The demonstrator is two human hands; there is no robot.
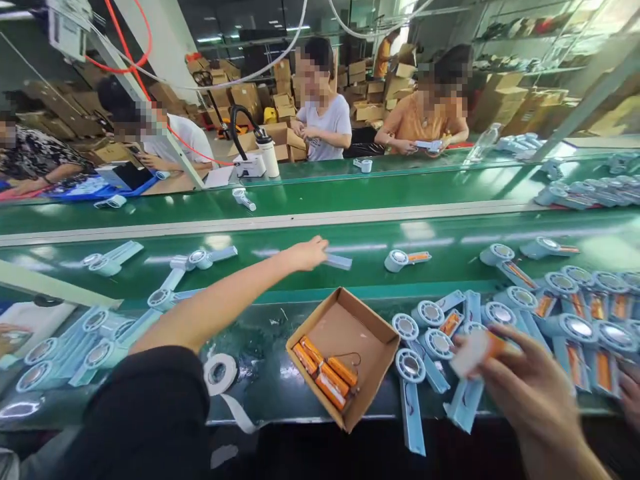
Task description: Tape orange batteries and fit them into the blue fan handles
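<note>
My left hand (309, 255) reaches over the green belt, its fingers closed on a light-blue handheld fan; the fan's handle (340, 261) sticks out to the right and its head is hidden under the hand. My right hand (533, 383) is raised at the right front, pinching an orange battery (495, 347) with a white face, blurred by motion. Below it, open-handled fans (410, 367) lie on the bench, some with orange batteries in their handles. Between my hands a shallow cardboard box (377, 347) holds several orange batteries (333, 383) with thin wires.
A roll of white tape (220, 373) lies left of the box, its end loose. More fans (100, 353) are piled at the left, others (595, 327) crowd the right, and a few ride on the belt (280, 233). A co-worker's hand (630, 387) shows at the right edge. People sit opposite.
</note>
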